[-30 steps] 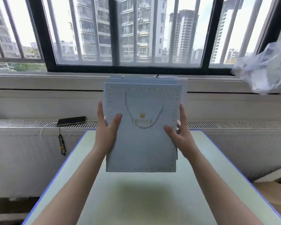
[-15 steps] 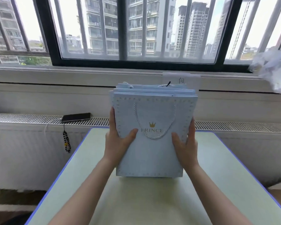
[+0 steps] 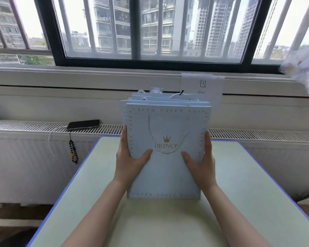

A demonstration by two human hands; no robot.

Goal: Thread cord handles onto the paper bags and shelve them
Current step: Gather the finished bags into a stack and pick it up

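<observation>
The stack of paper bags (image 3: 165, 173) stands upright on the table (image 3: 248, 193) at twelve o'clock. The left hand (image 3: 130, 163) clamps its nine o'clock edge and the right hand (image 3: 202, 166) its three o'clock edge, thumbs in front, fingers (image 3: 124, 138) behind.

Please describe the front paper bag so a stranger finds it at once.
Find the green table under the window. There the left hand and right hand hold a stack of pale blue bags upright. The front bag is nearest, alone showing its face: a gold crown and a hanging white cord handle.
</observation>
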